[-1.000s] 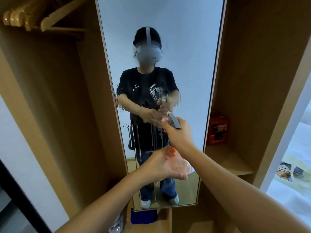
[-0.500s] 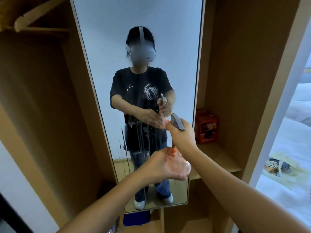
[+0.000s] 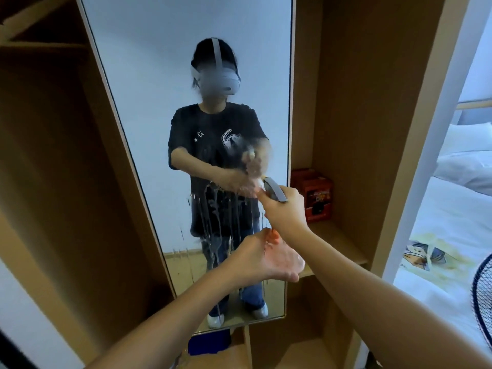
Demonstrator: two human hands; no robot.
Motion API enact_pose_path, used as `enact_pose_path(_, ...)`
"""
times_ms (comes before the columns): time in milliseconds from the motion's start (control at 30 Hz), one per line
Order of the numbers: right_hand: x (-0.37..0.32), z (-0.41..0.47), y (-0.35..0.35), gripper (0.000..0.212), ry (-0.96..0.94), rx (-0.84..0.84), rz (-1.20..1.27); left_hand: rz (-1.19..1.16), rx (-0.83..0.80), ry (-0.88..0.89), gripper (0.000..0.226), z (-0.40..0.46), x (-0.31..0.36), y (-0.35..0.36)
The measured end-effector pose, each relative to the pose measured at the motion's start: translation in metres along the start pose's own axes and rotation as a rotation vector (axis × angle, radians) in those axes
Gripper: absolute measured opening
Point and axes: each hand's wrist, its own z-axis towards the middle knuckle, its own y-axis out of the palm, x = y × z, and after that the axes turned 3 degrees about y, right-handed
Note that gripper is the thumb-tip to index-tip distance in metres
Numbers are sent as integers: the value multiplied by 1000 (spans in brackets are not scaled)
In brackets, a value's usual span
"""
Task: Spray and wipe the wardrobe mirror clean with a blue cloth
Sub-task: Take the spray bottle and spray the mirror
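From the head view, both hands are raised in front of the mirror (image 3: 186,75), one above the other. The right hand (image 3: 286,211) is uppermost, its fingers curled around the grey head of a spray bottle (image 3: 275,191), the nozzle pointing at the glass just beyond it. The left hand (image 3: 266,258) is just below, wrapped around the bottle's lower part; only a small orange patch of the bottle shows between the two hands.

Straight ahead of the hands, the glass carries a foamy wet patch with thin streaks running down from it past the left hand toward the bottom edge. The upper glass, well above the hands, looks dry.

The blue cloth (image 3: 209,342) lies on the wardrobe floor below the mirror's bottom edge, well below the left hand and touched by neither hand.

To the right of the right hand, a red box (image 3: 315,198) stands on a shelf (image 3: 338,241). Farther right is a white bed (image 3: 450,230).
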Motion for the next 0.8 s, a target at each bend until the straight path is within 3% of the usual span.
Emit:
enact_pose_path(200, 1, 1, -20, 33, -1, 37, 48, 88, -46, 46, 71, 6, 13, 2)
enact_pose_path(800, 14, 3, -33, 35, 40, 50, 54, 53, -55, 27, 71, 13, 13, 24)
